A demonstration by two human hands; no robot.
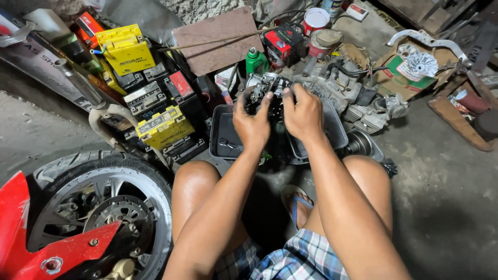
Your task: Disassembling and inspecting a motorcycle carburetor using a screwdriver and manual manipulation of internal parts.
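Note:
I squat on a concrete floor with both arms stretched forward between my knees. My left hand [251, 122] and my right hand [302, 113] together grip a metal engine part [265, 85], a carburettor-like assembly, holding it above a dark metal tray [224, 136]. The left fingers wrap its left side, the right fingers its right side. The part's lower half is hidden behind my hands. A small tool lies in the tray.
A motorcycle engine [345, 93] lies just behind my hands. Stacked yellow and black batteries [155, 111] sit to the left. A front wheel with brake disc [106, 207] and red fender stands at lower left. A green bottle [256, 59], cans and cardboard boxes lie behind.

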